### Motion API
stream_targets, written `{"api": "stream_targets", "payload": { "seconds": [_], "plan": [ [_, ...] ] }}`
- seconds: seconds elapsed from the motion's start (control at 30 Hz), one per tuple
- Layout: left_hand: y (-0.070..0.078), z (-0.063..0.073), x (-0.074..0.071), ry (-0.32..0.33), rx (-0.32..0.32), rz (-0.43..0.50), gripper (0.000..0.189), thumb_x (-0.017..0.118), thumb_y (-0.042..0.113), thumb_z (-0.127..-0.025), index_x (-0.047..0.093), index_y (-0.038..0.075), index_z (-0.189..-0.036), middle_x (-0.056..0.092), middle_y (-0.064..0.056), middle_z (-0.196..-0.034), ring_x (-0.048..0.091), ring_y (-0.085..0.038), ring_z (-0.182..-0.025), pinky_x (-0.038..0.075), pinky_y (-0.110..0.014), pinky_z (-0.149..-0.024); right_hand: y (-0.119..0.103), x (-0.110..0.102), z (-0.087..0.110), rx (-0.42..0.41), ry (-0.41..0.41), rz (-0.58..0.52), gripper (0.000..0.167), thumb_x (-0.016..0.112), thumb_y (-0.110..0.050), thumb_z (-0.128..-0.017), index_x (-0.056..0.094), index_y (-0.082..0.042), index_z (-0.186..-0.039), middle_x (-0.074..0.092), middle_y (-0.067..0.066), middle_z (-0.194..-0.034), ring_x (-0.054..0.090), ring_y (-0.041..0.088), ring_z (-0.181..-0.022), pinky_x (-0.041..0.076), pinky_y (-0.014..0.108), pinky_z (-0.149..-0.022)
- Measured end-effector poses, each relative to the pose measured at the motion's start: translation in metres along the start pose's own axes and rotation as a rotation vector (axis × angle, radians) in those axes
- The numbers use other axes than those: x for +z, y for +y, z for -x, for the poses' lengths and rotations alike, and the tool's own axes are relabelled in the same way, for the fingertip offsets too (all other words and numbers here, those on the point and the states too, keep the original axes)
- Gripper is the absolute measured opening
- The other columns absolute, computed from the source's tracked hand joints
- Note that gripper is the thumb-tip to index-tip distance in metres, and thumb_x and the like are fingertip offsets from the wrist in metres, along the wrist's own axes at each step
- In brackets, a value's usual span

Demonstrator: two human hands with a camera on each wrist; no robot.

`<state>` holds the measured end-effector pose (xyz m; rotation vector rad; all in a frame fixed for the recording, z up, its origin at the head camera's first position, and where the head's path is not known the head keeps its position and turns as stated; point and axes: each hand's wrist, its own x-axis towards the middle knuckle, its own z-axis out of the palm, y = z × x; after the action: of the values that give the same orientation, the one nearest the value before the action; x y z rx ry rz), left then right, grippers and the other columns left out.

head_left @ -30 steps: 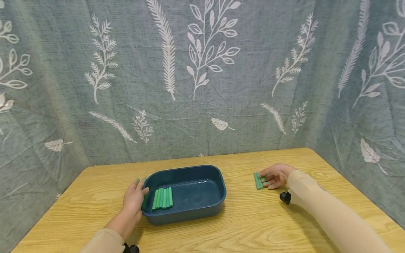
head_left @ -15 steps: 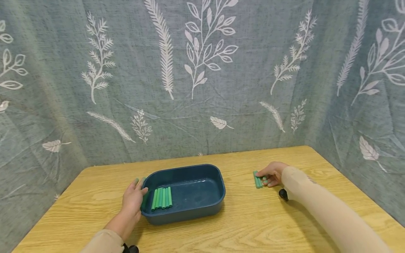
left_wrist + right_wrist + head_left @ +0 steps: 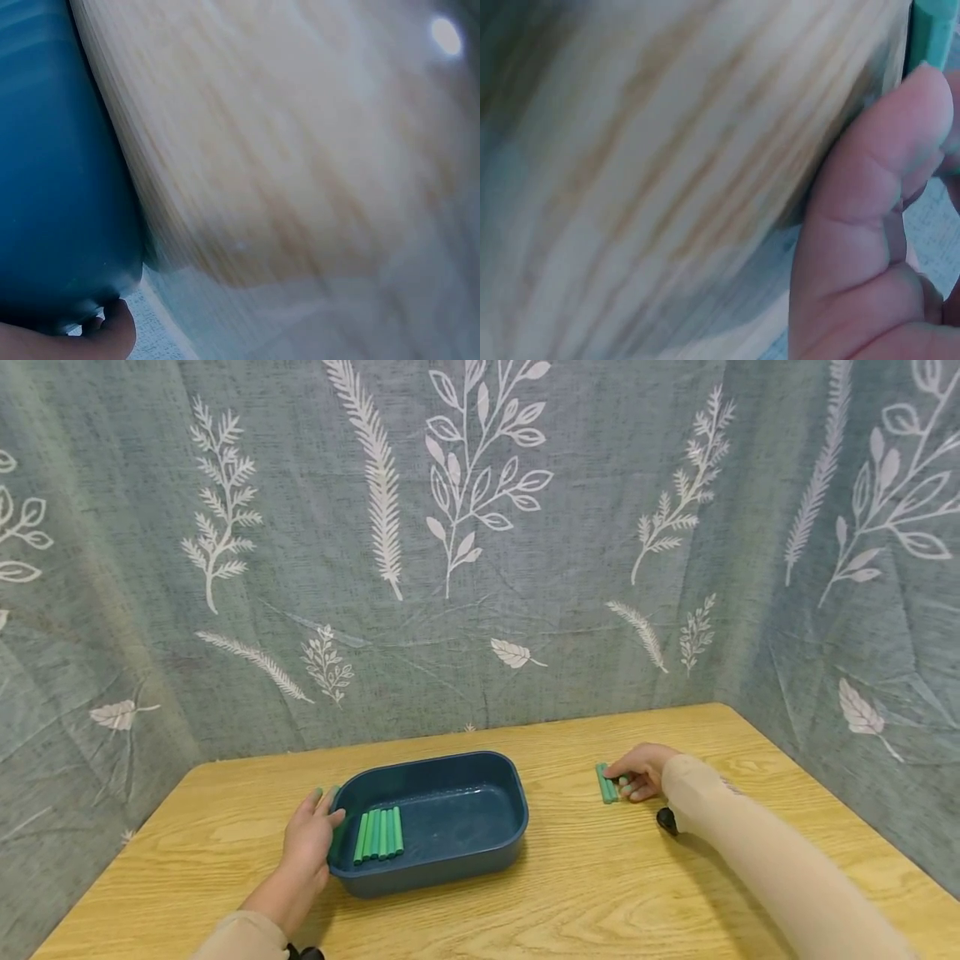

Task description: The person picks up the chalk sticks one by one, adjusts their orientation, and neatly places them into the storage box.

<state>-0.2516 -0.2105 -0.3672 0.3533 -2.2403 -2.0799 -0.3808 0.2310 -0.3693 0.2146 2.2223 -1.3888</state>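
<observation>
A dark blue bin [image 3: 480, 852] stands on the table, with several green sticks [image 3: 378, 835] side by side at its left end. My left hand [image 3: 307, 835] rests against the bin's left end, fingers along the outside and thumb at the rim. In the left wrist view, part of that hand [image 3: 97, 341] shows by the bin's wall [image 3: 60, 172]. At the right, my right hand [image 3: 647, 772] pinches at a small group of green sticks [image 3: 604, 783] lying on the table; its fingers hide part of them. The right wrist view shows the thumb [image 3: 885, 165] against a green stick [image 3: 931, 34].
The wooden table [image 3: 570, 868] reaches back to a grey-green curtain [image 3: 420, 685] with white leaf prints, which also hangs at both sides. A stretch of table lies between the bin and the loose sticks.
My right hand has turned and lowered its fingers onto the loose sticks, curling in around them. The left hand stays at the bin. The head view has shifted slightly.
</observation>
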Motion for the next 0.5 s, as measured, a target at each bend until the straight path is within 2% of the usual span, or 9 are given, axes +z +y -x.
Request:
{"api": "stream_targets", "payload": {
  "seconds": [0.2,0.5],
  "plan": [
    [0.0003,0.0012,0.0007,0.0,-0.002,0.016,0.06,0.031,0.005,-0.105,-0.004,0.001,-0.154,-0.004,-0.02,-0.159,-0.017,-0.042,-0.142,-0.002,-0.061,-0.114,-0.0021,0.0009,0.0001,0.0,0.004,0.01,0.025,0.06,-0.012,-0.094,0.055,-0.008,-0.07,0.049,-0.002,-0.055,0.048,0.006,-0.047,0.049,0.019,-0.05],
    [-0.0006,-0.0004,0.0016,0.009,0.003,0.006,0.058,0.032,0.005,-0.105,0.001,0.0,-0.154,-0.006,-0.021,-0.158,-0.017,-0.042,-0.142,-0.003,-0.061,-0.114,0.0009,-0.0022,0.0017,0.005,0.002,-0.026,0.025,0.056,-0.013,-0.092,0.048,-0.011,-0.068,0.043,-0.002,-0.06,0.043,0.007,-0.05,0.045,0.018,-0.05]
  ]
}}
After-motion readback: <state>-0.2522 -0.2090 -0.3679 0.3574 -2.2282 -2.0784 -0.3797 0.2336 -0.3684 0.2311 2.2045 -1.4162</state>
